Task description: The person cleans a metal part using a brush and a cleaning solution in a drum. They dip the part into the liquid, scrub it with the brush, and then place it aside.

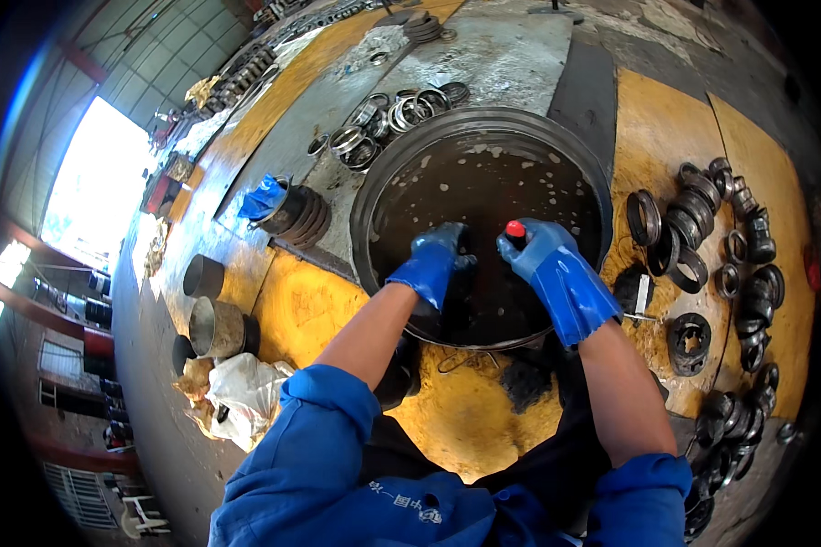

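Both my hands wear blue rubber gloves and reach into a large round metal basin filled with dark, foamy liquid. My left hand is closed around a dark part held at the liquid's surface; the part is mostly hidden. My right hand grips a tool with a red-tipped handle, just right of the left hand. The tool's lower end is hidden behind the glove.
Dirty bearing rings lie in heaps on the yellow-stained floor to the right. Cleaner shiny rings lie beyond the basin. Stacked rings with a blue rag, metal cylinders and a white bag stand at the left.
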A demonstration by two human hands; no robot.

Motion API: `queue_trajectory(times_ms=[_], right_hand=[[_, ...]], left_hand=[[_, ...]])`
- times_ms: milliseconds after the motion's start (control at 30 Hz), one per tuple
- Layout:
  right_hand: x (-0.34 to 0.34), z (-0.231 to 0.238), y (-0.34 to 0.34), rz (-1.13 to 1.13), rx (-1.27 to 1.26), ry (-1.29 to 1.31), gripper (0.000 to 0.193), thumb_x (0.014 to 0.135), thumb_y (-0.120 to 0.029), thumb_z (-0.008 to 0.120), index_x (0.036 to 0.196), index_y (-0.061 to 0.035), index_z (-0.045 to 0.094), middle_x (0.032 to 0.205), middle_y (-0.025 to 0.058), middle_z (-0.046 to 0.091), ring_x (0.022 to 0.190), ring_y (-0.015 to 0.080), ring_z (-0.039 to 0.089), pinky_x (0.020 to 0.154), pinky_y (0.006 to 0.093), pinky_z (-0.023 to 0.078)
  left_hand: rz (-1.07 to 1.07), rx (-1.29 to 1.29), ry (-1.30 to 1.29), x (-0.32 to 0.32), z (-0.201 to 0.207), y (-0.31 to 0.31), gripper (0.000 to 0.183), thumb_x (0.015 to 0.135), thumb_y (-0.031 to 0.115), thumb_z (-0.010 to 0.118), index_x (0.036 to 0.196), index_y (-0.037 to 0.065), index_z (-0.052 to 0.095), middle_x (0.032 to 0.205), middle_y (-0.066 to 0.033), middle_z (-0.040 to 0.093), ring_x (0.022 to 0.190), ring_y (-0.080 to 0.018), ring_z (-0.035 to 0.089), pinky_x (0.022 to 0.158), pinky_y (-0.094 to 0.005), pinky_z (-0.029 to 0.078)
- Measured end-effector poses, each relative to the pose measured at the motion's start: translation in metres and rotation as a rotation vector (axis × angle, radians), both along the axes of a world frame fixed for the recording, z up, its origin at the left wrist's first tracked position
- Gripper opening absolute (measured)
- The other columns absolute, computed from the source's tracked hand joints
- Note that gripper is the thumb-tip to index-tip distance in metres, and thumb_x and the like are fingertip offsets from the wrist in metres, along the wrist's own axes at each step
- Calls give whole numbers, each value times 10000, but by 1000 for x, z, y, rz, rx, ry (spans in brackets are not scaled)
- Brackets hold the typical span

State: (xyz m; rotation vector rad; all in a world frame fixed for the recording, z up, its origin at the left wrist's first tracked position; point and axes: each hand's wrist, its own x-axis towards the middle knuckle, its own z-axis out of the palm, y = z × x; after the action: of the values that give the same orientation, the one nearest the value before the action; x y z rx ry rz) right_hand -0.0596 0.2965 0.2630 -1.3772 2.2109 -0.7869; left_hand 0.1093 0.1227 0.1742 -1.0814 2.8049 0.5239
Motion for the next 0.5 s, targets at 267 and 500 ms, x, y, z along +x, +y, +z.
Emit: queue_trajectory(times_ms=[267, 500], right_hand=[[-12, -5, 13, 50, 156, 57, 236, 873, -328, 654, 1005, -151, 739, 972, 150, 736, 947, 371, 695, 846, 454, 553], [-22, -16, 4, 127, 332, -4, 216, 891, -220, 603, 1055, -150, 725, 1073, 137, 733, 1053, 343, 689, 886, 448, 544]], left_hand=[[-24, 201, 142, -43, -12, -65, 699, 811, 258, 820, 1407, 35, 532, 1319, -228, 636, 1227, -380, 615, 1042, -421, 489], [177, 269, -49, -102, -64, -122, 398, 955, 272, 596, 1277, 40, 627, 1197, -180, 686, 1067, -308, 657, 891, -452, 521]])
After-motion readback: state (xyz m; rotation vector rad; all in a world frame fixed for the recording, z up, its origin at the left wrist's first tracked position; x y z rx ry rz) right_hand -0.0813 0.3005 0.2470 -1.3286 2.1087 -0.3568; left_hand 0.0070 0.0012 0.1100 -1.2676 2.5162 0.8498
